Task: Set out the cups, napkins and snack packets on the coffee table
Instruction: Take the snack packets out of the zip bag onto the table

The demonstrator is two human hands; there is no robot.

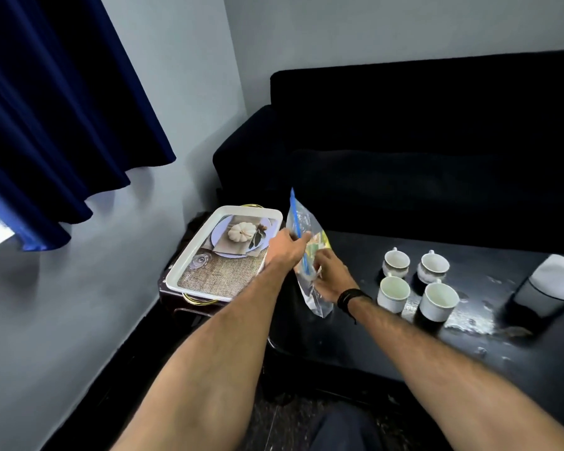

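Observation:
A clear zip bag (302,222) with a blue seal strip stands upright over the left end of the black coffee table (372,336). Yellow-green snack packets (323,239) show inside it. My left hand (285,250) grips the bag at its blue seal. My right hand (334,276) is at the bag's open side, fingers reaching in among the packets. Several white cups (415,281) stand in a square group on the table right of the bag. A white stack of napkins (557,276) lies at the far right.
A white tray (189,271) with a pumpkin picture and gold handles sits on a low side table left of the coffee table. A dark sofa (420,141) runs behind the table. A blue curtain (56,109) hangs at the left wall.

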